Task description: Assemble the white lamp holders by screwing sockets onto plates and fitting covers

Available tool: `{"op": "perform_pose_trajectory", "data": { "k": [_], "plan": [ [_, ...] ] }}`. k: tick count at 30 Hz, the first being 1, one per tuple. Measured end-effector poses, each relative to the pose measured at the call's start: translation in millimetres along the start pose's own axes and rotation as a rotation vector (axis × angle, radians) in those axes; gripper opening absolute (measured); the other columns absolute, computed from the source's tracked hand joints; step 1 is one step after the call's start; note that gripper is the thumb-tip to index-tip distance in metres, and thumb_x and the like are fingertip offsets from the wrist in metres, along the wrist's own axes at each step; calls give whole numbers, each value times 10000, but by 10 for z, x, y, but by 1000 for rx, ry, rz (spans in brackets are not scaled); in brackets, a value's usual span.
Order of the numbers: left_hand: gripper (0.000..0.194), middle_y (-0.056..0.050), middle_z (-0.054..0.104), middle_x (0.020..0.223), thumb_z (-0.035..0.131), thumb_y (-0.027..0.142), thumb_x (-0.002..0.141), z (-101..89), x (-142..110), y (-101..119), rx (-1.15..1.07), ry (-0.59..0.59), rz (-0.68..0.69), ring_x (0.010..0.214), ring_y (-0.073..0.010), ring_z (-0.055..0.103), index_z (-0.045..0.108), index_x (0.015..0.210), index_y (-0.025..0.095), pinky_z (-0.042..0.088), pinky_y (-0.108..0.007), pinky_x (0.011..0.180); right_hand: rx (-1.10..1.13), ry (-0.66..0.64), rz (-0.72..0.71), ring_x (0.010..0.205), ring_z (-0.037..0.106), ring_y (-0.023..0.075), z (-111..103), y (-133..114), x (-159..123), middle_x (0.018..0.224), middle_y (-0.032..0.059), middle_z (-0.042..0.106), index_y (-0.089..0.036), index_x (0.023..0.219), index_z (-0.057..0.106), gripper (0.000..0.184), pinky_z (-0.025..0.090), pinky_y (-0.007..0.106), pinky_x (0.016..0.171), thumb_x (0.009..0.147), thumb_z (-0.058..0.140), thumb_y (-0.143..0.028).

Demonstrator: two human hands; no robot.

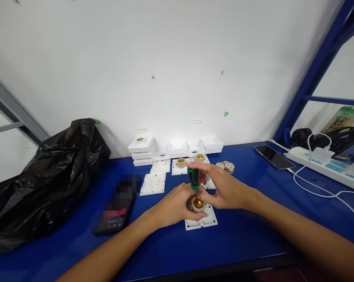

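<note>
My right hand is closed around a screwdriver with a green and black handle, held upright. The screwdriver's shaft points down into a round lamp socket with a brass-coloured thread inside. The tip itself is hidden within the socket. My left hand grips the socket from the left, its thumb along the near side. Below the socket lies a square white base plate, partly covered by my fingers. Just behind, more sockets sit on white plates.
White square housings are stacked along the wall. Loose plates lie left, loose ceramic parts right. A black phone and black plastic bag are at left. A charging phone and power strip are at right.
</note>
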State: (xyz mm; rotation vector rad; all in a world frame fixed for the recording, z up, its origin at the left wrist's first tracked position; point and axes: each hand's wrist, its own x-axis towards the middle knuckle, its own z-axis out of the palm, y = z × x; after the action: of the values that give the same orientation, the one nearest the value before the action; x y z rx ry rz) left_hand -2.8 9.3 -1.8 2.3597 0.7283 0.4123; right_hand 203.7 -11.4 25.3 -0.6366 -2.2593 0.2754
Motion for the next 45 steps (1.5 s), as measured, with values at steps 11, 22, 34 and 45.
{"op": "perform_pose_trajectory", "data": {
  "k": [11, 22, 34, 45],
  "plan": [
    [325, 16, 538, 815, 803, 387, 811, -10, -1, 19, 3, -10, -2, 696, -135, 502, 554, 752, 185, 436, -272, 667, -5, 28, -28, 745, 600, 173, 1, -27, 1, 895, 5, 634, -271, 1499, 363, 734, 517, 347, 710, 814, 573, -113],
    [298, -1, 596, 928, 821, 357, 805, -12, 14, 17, 6, 12, 49, 765, -153, 537, 577, 856, 194, 453, -284, 716, -22, 71, -42, 743, 626, 167, 16, -11, -1, 898, 1, 659, -288, 1475, 397, 693, 520, 338, 677, 833, 543, -72],
    [367, -47, 637, 933, 818, 461, 804, 43, 4, -53, 55, 6, -3, 888, -233, 597, 674, 988, 177, 483, -332, 791, 103, 283, -36, 1028, 604, 222, 167, 11, -11, 1221, 92, 623, -281, 1463, 429, 514, 555, 426, 848, 984, 556, -146],
    [325, -25, 632, 884, 813, 424, 817, 27, 13, -29, 53, -15, 1, 805, -196, 564, 676, 971, 172, 441, -301, 721, 101, 272, -8, 1110, 608, 235, 155, -32, 3, 1247, 77, 639, -314, 1457, 456, 470, 544, 452, 917, 1015, 543, -182]
  ]
}}
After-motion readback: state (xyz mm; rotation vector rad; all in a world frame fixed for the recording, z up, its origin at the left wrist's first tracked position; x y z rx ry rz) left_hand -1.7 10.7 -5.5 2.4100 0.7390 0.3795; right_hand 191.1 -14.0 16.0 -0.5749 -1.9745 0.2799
